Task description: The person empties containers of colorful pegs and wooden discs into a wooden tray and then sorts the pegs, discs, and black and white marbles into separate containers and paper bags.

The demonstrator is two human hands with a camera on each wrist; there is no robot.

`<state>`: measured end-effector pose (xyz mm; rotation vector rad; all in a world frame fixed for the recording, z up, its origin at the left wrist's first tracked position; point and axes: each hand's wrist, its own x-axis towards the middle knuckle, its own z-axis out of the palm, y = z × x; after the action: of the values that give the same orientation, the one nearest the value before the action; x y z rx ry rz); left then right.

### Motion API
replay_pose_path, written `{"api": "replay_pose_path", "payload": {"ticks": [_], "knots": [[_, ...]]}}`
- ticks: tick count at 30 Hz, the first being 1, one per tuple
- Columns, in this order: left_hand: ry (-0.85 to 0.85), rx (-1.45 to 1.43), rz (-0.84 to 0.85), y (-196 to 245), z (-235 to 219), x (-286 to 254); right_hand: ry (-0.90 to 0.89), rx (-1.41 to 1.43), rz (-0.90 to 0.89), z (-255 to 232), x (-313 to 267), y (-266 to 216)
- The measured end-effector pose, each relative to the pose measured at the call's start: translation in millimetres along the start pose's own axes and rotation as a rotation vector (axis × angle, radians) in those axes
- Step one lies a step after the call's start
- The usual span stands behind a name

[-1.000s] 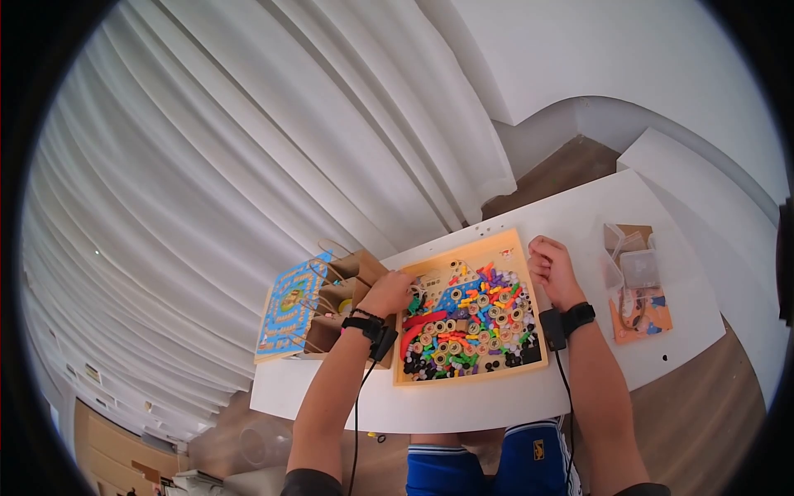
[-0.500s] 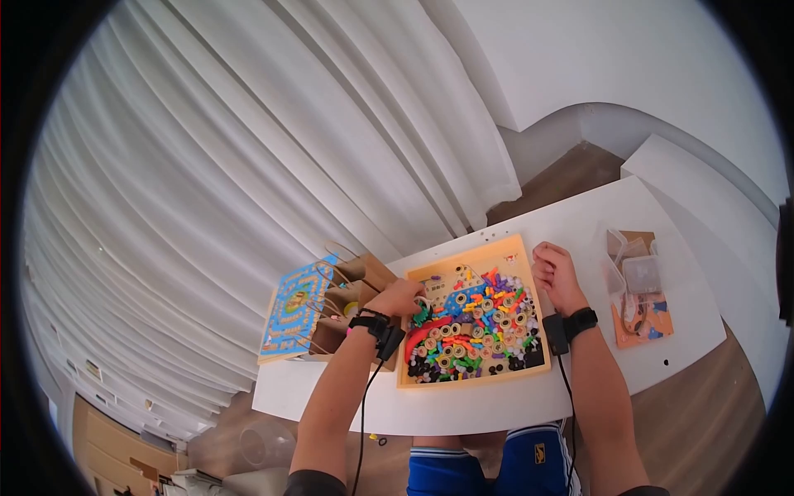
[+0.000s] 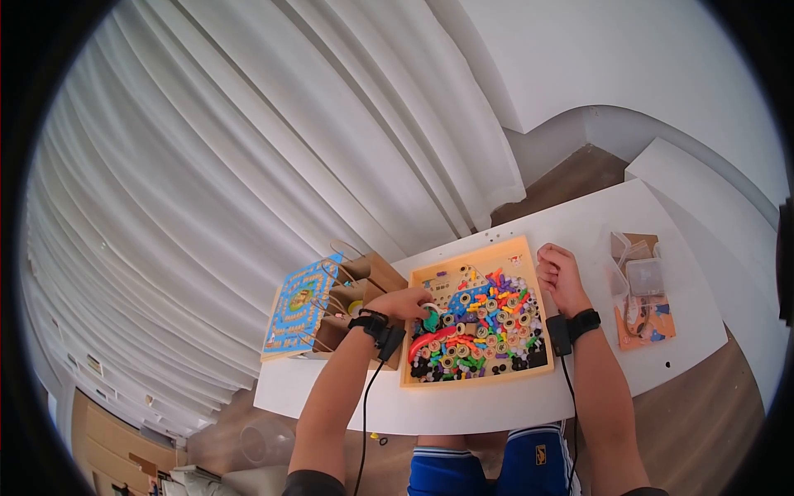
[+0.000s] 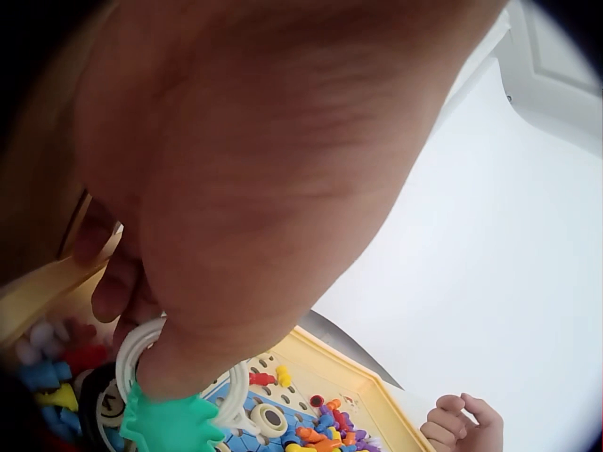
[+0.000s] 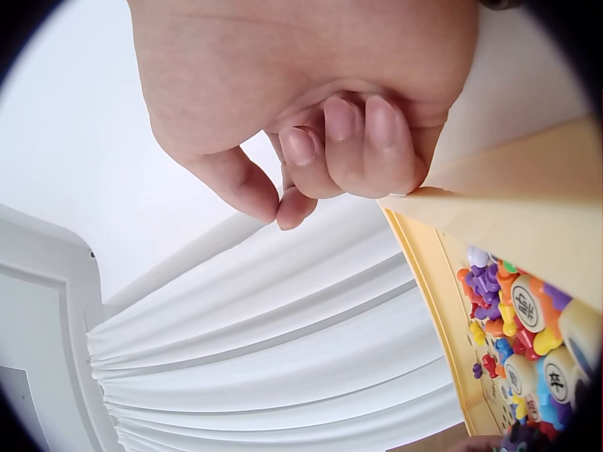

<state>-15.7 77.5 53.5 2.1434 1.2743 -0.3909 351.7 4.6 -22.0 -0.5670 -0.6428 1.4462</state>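
Note:
My left hand (image 3: pixel 401 304) reaches over the left rim of a yellow wooden tray (image 3: pixel 480 379). Its thumb and fingers pinch white rings (image 4: pixel 128 363) joined or lying against a green spiky piece (image 4: pixel 174 424); the fingertips are partly hidden. Below, the tray is heaped with small coloured plastic pegs, black and white pieces and round wooden Chinese chess pieces (image 5: pixel 529 306). A red curved strip (image 3: pixel 423 341) lies near the left wall. Just outside the tray's right rim, my right hand (image 3: pixel 564 281) rests idle, fingers loosely curled, thumb against index finger, holding nothing.
Brown paper bags (image 3: pixel 376 273) with handles stand left of the tray, a blue patterned game board (image 3: pixel 294 310) leaning beside them. On the white table's right side are clear plastic boxes (image 3: pixel 645 277) on an orange card (image 3: pixel 628 332). White curtains (image 3: pixel 356 149) hang behind.
My left hand has moved slightly rightward and towards me along the tray's left side, and more of the green piece shows beside it. My right hand stays by the right rim.

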Motion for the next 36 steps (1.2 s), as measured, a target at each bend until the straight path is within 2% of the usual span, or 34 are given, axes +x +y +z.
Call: {"api": "replay_pose_path", "payload": {"ticks": [3,5,6,8,15,17,18,22,24,26,27,29,30,32,36], "knots": [[0.015,0.041,0.029,2.3,-2.3,-4.4,0.003,-0.003,0.0,-0.3,0.2,0.5],[-0.003,-0.076,-0.038,15.0,-5.7,-14.9,0.006,-0.006,0.0,-0.3,0.2,0.9],[-0.002,-0.078,-0.037,7.3,-5.9,-12.0,0.007,-0.01,0.0,-0.1,0.4,0.8],[0.045,-0.004,0.096,-15.4,-6.4,-3.6,0.015,-0.015,0.003,-0.7,0.7,1.2],[0.073,-0.019,0.097,25.5,-30.0,-50.2,0.024,-0.026,0.007,-1.5,1.2,1.8],[0.216,0.095,0.121,26.4,-40.9,-63.5,0.021,-0.029,0.001,0.0,0.5,1.5],[0.217,0.095,0.122,26.1,-48.7,-70.7,0.023,-0.03,-0.004,0.4,0.0,1.4],[0.469,0.131,0.204,31.7,-89.2,-117.6,0.007,-0.025,-0.003,-2.5,1.3,2.2],[0.538,-0.097,0.09,41.8,-110.2,-148.3,0.014,-0.031,0.004,-0.2,-0.6,0.2],[0.658,-0.068,0.195,27.5,-131.4,-172.4,0.026,-0.033,0.003,0.5,-1.1,0.5],[0.711,-0.171,0.239,8.4,-141.5,-177.6,0.039,-0.036,-0.001,0.5,-0.8,0.7],[0.873,-0.183,0.21,-13.4,-155.8,-190.0,0.027,-0.034,-0.006,-0.2,-0.6,1.7],[0.883,-0.179,0.208,-33.9,-159.9,-191.5,0.017,-0.033,-0.014,-0.5,-0.1,1.9],[1.063,-0.007,-0.013,-80.8,-163.3,-184.5,0.003,-0.047,-0.012,-4.2,2.2,3.4],[1.016,0.06,-0.016,-127.0,-140.2,-163.8,0.011,-0.058,-0.018,-3.3,2.3,3.5]]}}
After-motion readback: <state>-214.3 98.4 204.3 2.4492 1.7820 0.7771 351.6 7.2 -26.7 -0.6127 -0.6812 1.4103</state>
